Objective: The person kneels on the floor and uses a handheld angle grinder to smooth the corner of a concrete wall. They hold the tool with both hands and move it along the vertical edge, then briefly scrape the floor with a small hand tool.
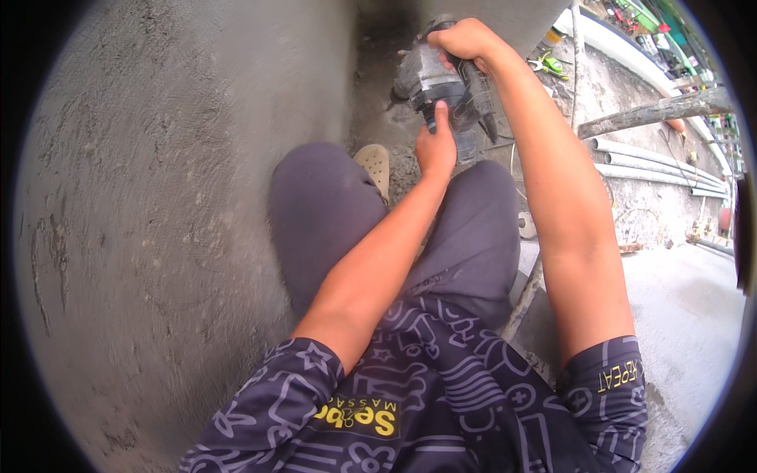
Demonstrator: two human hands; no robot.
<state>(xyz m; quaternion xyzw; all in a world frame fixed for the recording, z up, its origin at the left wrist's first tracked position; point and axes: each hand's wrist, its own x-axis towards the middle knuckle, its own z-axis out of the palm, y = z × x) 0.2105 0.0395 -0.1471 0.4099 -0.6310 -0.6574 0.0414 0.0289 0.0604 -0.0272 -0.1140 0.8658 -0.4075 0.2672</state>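
A dusty grey and black power tool (pixel 435 72), which looks like a rotary hammer, is held between my two hands, beyond my knees and close to the wall corner. My right hand (pixel 465 41) is wrapped round its black handle at the top. Lower down, my left hand (pixel 435 151) grips the tool's near side, thumb pointing up along it. A black cord end (pixel 490 126) hangs beside the handle. The tool's working tip cannot be made out.
A rough grey plastered wall (pixel 158 173) rises close on my left and meets another in a corner ahead. To the right are a wooden pole (pixel 658 112), several grey pipes (pixel 658 169) and a green tool (pixel 550 66). My beige clog (pixel 374 167) stands by the wall.
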